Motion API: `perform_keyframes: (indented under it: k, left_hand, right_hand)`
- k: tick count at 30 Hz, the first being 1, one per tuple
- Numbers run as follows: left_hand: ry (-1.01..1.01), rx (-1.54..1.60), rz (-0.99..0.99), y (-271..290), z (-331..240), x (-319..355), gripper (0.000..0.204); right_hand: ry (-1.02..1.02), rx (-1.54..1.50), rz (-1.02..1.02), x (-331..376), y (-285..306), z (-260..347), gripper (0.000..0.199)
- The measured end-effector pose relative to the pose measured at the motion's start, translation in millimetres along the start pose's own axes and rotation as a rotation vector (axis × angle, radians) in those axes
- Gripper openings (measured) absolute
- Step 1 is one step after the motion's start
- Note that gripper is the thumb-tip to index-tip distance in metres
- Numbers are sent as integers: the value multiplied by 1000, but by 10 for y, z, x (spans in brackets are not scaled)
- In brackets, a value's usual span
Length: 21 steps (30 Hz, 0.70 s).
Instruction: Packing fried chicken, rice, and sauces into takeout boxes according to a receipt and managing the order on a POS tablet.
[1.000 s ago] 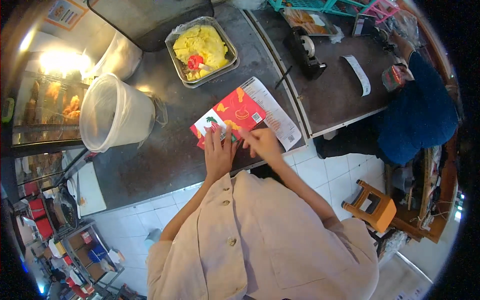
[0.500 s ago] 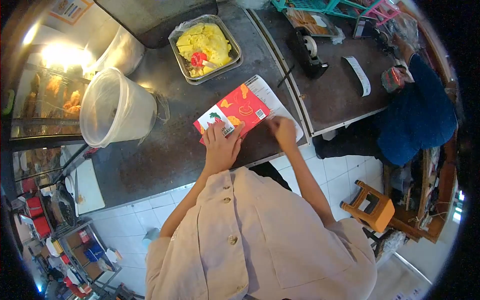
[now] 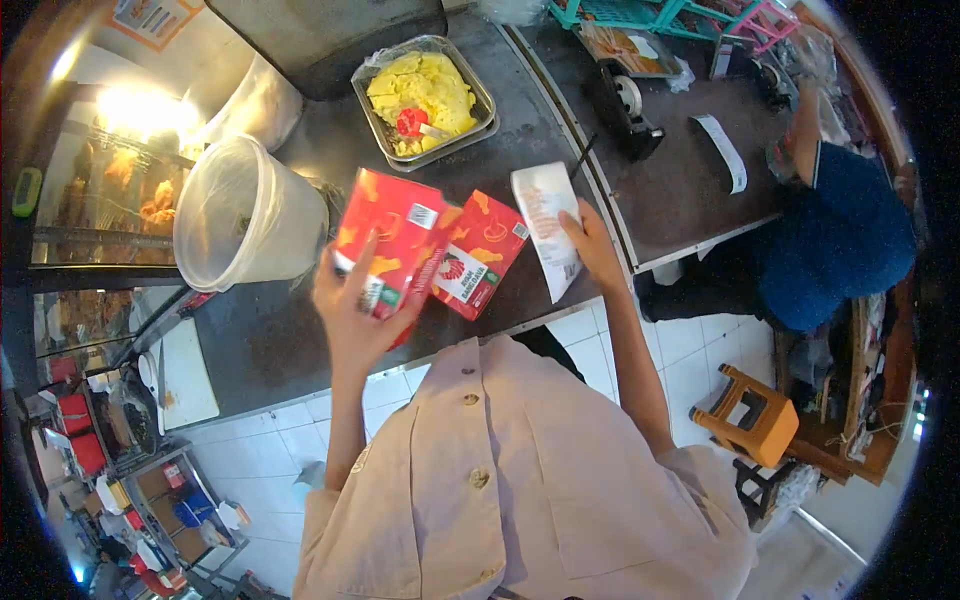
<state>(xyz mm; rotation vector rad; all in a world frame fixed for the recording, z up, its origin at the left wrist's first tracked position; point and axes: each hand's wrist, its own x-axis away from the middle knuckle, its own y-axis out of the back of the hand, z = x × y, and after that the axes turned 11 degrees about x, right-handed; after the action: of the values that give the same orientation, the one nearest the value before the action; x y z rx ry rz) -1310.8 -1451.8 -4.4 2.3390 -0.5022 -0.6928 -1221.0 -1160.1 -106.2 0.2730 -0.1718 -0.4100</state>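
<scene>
My left hand (image 3: 350,305) is closed on a red food carton (image 3: 388,222) with yellow pictures, its fingers spread over the printed face. This carton is tilted and raised above the dark counter. A second red carton (image 3: 482,262) lies on the counter just right of it, partly overlapped by the first. Farther right, my right hand (image 3: 597,250) grips the edge of a white printed paper (image 3: 545,205), which stands up at a slant with its lower end pointing toward me. Whether the paper is a folded sheet or a flat bag, I cannot tell.
Beyond the cartons stands a metal tray (image 3: 487,125) of yellow food with a red-handled utensil. A clear plastic bucket (image 3: 225,215) is at left, near a lit food cabinet. On the right counter are a tape dispenser (image 3: 625,110) and a paper strip (image 3: 722,150); a co-worker (image 3: 840,230) stands there.
My left hand has lifted one red carton and moved it left, uncovering a second carton. My right hand has taken up the white paper from the counter. The co-worker's arm has shifted.
</scene>
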Motion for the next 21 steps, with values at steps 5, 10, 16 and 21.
perform_keyframes:
  k: [5,10,16,21]
  left_hand:
    - [-32,-99,-99,366,-295,-6,73]
    - [-119,18,45,-1,-253,-53,71]
    - [-115,-58,298,-667,46,44,64]
    - [172,368,-208,-925,291,190,56]
  right_hand:
    - [-22,-323,268,-124,-459,184,32]
    - [-147,311,145,133,-666,-96,39]
    - [106,425,-210,259,-339,-314,19]
    - [-73,98,-237,20,-167,-380,20]
